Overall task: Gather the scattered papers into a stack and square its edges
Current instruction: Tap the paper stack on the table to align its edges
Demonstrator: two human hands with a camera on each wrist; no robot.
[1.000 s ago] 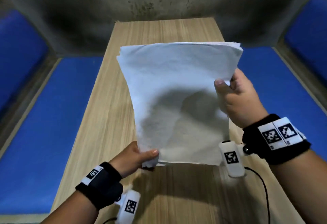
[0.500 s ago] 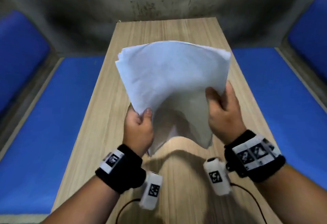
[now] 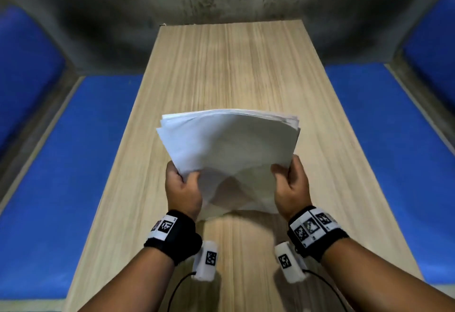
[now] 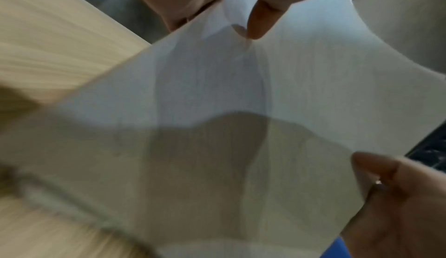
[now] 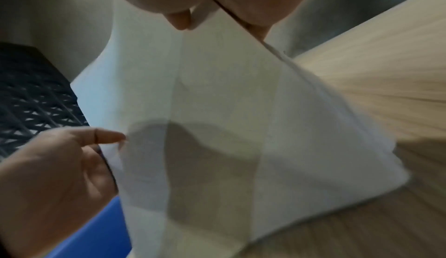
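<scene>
Dark, stained wall closes off the far end of a long pale wooden table (image 3: 221, 70), with blue padded surfaces (image 3: 61, 164) along both of its long sides. Above the near half of the table, a stack of white papers (image 3: 229, 149) is held up on edge, its sheets bowed and its upper corners fanned slightly so that separate edges show. The stack's lower edge hangs close over the table; whether it touches the wood cannot be told. The left hand (image 3: 183, 188) grips the stack's lower left side, thumb on the near face and fingers curled behind it. The right hand (image 3: 290, 186) grips the lower right side the same way, thumb pressed on the near face. Black wrist bands with square printed markers (image 3: 312, 226) sit on both wrists, each with a small white camera block (image 3: 206, 260) hanging beneath, near the table. In the right wrist view, a dark lattice-patterned object (image 5: 36, 98) lies beyond the papers.
</scene>
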